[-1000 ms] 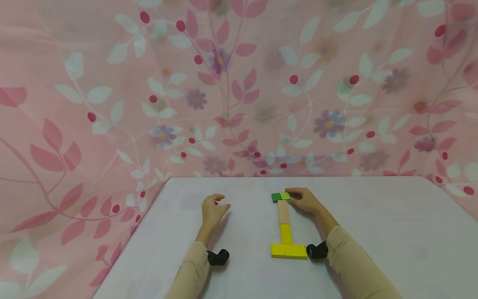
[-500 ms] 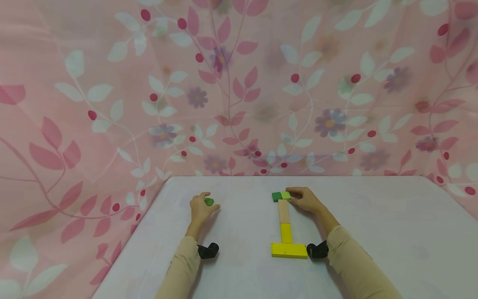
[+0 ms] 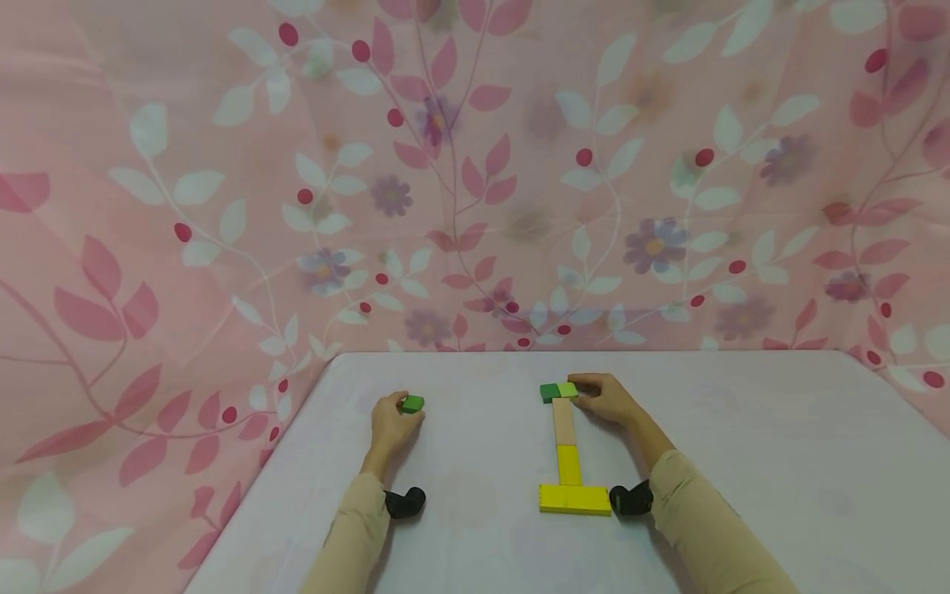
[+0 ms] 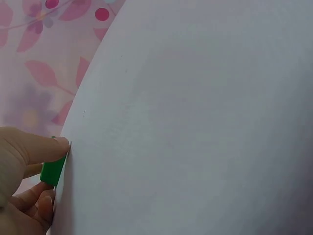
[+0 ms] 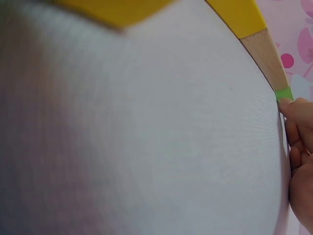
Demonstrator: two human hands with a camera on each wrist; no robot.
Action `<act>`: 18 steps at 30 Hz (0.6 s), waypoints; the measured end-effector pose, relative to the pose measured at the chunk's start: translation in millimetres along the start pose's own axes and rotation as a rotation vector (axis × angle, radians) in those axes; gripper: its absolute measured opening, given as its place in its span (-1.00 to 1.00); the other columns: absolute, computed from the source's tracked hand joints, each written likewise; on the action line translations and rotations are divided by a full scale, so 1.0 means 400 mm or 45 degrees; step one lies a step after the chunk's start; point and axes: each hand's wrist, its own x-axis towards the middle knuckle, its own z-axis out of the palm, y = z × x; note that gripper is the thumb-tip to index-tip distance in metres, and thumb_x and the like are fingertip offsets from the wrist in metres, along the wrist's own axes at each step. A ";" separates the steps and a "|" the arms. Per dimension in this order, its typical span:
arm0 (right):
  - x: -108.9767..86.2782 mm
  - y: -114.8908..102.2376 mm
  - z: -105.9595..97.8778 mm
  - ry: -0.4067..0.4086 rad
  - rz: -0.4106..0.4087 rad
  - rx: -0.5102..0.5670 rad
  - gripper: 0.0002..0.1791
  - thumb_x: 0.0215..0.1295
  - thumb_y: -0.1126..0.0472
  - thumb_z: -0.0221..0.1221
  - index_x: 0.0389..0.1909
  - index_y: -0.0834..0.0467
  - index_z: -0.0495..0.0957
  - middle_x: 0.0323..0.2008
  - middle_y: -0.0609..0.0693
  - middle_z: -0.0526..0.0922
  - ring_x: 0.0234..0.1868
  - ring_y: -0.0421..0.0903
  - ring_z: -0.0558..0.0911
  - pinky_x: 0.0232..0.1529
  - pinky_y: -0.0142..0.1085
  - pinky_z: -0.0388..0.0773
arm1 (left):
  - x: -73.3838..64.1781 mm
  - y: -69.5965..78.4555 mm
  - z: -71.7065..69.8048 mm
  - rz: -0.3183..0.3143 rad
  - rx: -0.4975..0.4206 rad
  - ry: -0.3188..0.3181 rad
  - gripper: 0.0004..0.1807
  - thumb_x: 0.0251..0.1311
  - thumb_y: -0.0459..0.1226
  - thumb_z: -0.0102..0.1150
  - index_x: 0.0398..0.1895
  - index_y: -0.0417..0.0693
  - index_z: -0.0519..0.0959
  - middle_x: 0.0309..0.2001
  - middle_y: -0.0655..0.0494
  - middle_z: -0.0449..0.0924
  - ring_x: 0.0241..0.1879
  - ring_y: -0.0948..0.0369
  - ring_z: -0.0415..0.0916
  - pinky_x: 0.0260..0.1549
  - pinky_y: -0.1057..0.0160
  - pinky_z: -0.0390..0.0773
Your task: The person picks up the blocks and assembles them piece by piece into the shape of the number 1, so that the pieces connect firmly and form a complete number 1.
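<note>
On the left side of the white table, my left hand (image 3: 391, 425) holds a small green block (image 3: 412, 404) between thumb and fingers. The left wrist view shows that green block (image 4: 52, 172) pinched at the table's surface. My right hand (image 3: 607, 399) pinches a light green block (image 3: 567, 390), which sits against a dark green block (image 3: 549, 393). Below this pair a plain wooden block (image 3: 563, 421) runs in line with a yellow block (image 3: 569, 465). A long yellow block (image 3: 575, 499) lies crosswise at the near end. In the right wrist view my fingers touch the light green block (image 5: 283, 94).
The white tabletop (image 3: 482, 462) spreads between and around the hands. Behind it hangs a pink cloth (image 3: 475, 206) with leaves and flowers. A black wrist device (image 3: 406, 502) is on the left wrist, and another black device (image 3: 631, 498) on the right sits beside the long yellow block.
My left hand has moved left and slightly down, and the green block now shows between its fingers. My right hand and the row of blocks stay in place.
</note>
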 end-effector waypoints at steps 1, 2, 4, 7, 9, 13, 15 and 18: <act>0.000 -0.001 0.000 -0.001 0.004 0.002 -0.55 0.15 0.38 0.15 0.08 0.46 0.44 0.03 0.35 0.54 0.01 0.22 0.53 0.06 0.05 0.43 | 0.002 -0.004 0.000 0.010 -0.002 -0.001 -0.48 -0.09 -0.38 0.33 -0.03 -0.51 0.49 -0.24 -0.34 0.55 -0.19 -0.13 0.44 -0.13 -0.05 0.40; 0.000 -0.003 0.001 -0.002 0.007 0.003 -0.55 0.16 0.38 0.15 0.08 0.47 0.44 0.03 0.36 0.53 0.01 0.23 0.53 0.06 0.05 0.43 | 0.004 -0.008 -0.001 0.012 -0.006 -0.012 -0.48 -0.09 -0.39 0.33 -0.01 -0.51 0.48 -0.24 -0.34 0.55 -0.19 -0.13 0.45 -0.12 -0.06 0.40; 0.000 -0.007 0.001 -0.003 0.018 0.013 -0.55 0.16 0.39 0.15 0.08 0.47 0.44 0.03 0.36 0.53 0.02 0.24 0.52 0.07 0.07 0.42 | 0.009 -0.011 -0.007 0.027 -0.005 -0.042 -0.44 -0.11 -0.41 0.33 0.02 -0.50 0.46 -0.25 -0.35 0.54 -0.19 -0.15 0.45 -0.12 -0.07 0.41; 0.001 -0.010 0.000 -0.009 0.023 0.023 -0.55 0.15 0.40 0.14 0.08 0.48 0.43 0.03 0.38 0.53 0.02 0.26 0.51 0.06 0.09 0.41 | 0.018 -0.011 -0.015 0.024 -0.003 -0.093 -0.40 -0.12 -0.41 0.33 0.07 -0.49 0.43 -0.23 -0.37 0.54 -0.17 -0.18 0.46 -0.11 -0.09 0.42; 0.001 -0.010 0.000 -0.011 0.035 0.019 -0.55 0.16 0.41 0.14 0.09 0.48 0.43 0.04 0.37 0.52 0.03 0.26 0.51 0.07 0.09 0.40 | 0.021 -0.009 -0.018 0.007 0.005 -0.109 -0.40 -0.08 -0.37 0.32 0.07 -0.49 0.43 -0.22 -0.38 0.54 -0.15 -0.19 0.47 -0.10 -0.09 0.43; 0.003 -0.009 -0.001 -0.021 0.078 0.039 -0.54 0.17 0.42 0.15 0.11 0.47 0.42 0.07 0.37 0.50 0.07 0.27 0.49 0.12 0.10 0.36 | 0.019 -0.003 -0.013 -0.034 0.012 -0.084 -0.45 -0.03 -0.27 0.33 -0.03 -0.53 0.48 -0.20 -0.37 0.56 -0.16 -0.15 0.49 -0.14 -0.05 0.46; 0.003 -0.007 -0.001 -0.022 0.089 0.030 -0.54 0.18 0.41 0.16 0.12 0.46 0.41 0.07 0.37 0.51 0.07 0.27 0.49 0.13 0.10 0.34 | 0.017 -0.001 -0.009 -0.033 0.018 -0.051 -0.49 -0.03 -0.28 0.33 -0.10 -0.54 0.51 -0.23 -0.35 0.58 -0.21 -0.12 0.50 -0.19 -0.03 0.48; 0.005 -0.005 -0.001 -0.019 0.103 0.027 -0.53 0.17 0.41 0.17 0.13 0.46 0.41 0.06 0.37 0.51 0.07 0.26 0.49 0.14 0.11 0.34 | 0.013 0.001 -0.004 -0.019 0.035 -0.004 -0.58 -0.05 -0.32 0.34 -0.19 -0.52 0.55 -0.28 -0.30 0.60 -0.27 -0.08 0.50 -0.25 0.01 0.48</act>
